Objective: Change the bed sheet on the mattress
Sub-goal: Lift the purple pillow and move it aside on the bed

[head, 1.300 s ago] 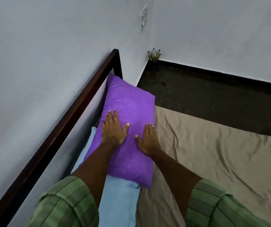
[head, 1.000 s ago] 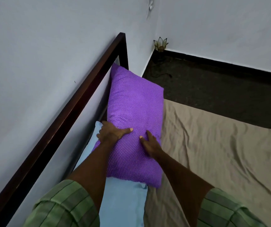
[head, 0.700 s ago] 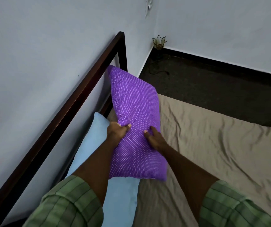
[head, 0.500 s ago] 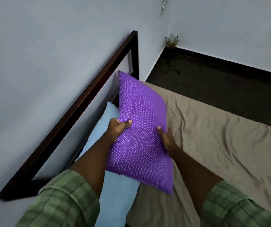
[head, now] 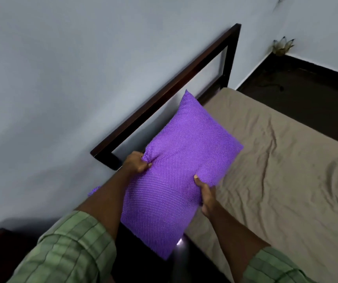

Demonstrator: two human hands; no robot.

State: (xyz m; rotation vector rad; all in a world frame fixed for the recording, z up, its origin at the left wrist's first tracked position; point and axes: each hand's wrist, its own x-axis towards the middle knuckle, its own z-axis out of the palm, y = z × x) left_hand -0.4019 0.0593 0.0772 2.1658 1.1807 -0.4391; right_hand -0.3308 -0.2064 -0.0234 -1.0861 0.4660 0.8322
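Pale blue-grey walls [head: 72,68] meet in the far right corner of a bedroom, seen from the head camera, where a small flower-shaped ornament [head: 282,46] sits on the dark floor [head: 306,94] against a black skirting line. A dark wooden headboard rail [head: 174,94] runs along the left wall, slanting from the near left up to a post at the far end.

Filling the right half of the view, the mattress [head: 215,227] lies under a creased beige bed sheet [head: 286,170], its wrinkles fanning across the surface toward the near right edge. The sheet covers the mattress up to its far corner beside the headboard post.

Held above the near left part of the bed, a purple pillow [head: 176,174] with fine white dots hangs tilted, one corner pointing up toward the headboard and another down toward the camera. It touches neither sheet nor rail. The left hand [head: 136,164] grips the pillow's left edge, fingers curled into a bunch of fabric. The right hand [head: 205,193] clamps the right edge, thumb on the near face and fingers hidden behind the pillow. Both forearms reach out from rolled green checked sleeves [head: 70,248] at the bottom of the frame.

A scrap of the same purple dotted fabric [head: 93,190] peeks out behind the left forearm, near the wall.
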